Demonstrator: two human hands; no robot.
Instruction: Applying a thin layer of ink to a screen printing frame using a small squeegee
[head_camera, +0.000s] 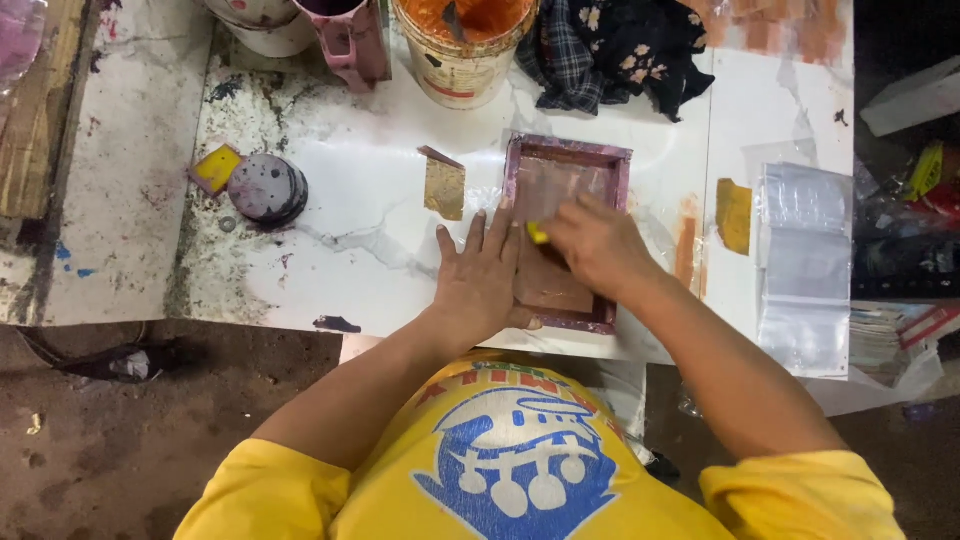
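A small wooden screen frame (566, 157), stained purple, lies flat on the white marble-patterned table (350, 200). My left hand (482, 280) rests flat with fingers spread, pressing on the frame's left edge. My right hand (592, 242) is inside the frame, closed on a small yellow scraper (538, 234) whose tip shows between the two hands. The mesh under my right hand is mostly hidden.
A bucket of orange ink (462, 40), a pink jug (345, 35) and crumpled dark cloths (620, 45) stand at the back. A purple-stained round tin (266, 188) and yellow card (216, 168) lie left. Clear plastic bags (805, 260) lie right, with a yellow scraper (733, 214) beside them.
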